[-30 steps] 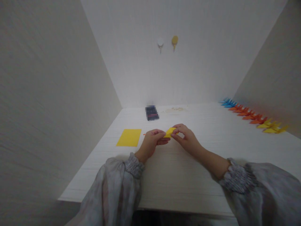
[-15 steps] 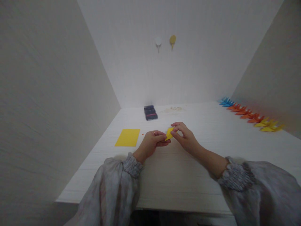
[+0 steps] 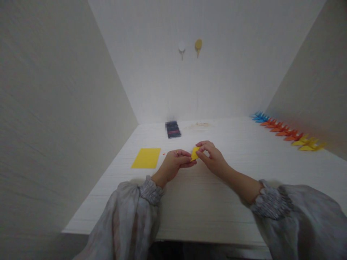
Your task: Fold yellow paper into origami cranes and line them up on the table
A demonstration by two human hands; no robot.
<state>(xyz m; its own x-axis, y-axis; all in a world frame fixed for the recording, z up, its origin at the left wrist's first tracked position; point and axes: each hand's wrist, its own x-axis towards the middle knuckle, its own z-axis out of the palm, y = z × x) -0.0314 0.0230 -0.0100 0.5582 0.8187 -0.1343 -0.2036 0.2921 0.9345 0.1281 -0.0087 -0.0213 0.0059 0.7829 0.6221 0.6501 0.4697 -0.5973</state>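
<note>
A small piece of folded yellow paper (image 3: pixel 194 154) is held above the table between both hands. My left hand (image 3: pixel 177 162) pinches its lower left corner between thumb and fingers. From the other side, my right hand (image 3: pixel 211 156) grips its right edge with thumb and fingertips, which cover part of the paper. On the table left of my left hand lies a flat yellow sheet (image 3: pixel 146 158), and a tiny orange scrap (image 3: pixel 163 154) sits between the two.
Along the right wall runs a row of folded paper cranes: blue (image 3: pixel 259 117), orange (image 3: pixel 282 129) and yellow (image 3: pixel 307 143). A dark, blurred-out flat object (image 3: pixel 173 129) lies at the table's back. Two hooks, white (image 3: pixel 181 47) and yellow (image 3: pixel 198 44), are on the back wall.
Almost nothing differs. The whole view has shifted slightly, and both hands keep nearly the same grip on the folded yellow paper.
</note>
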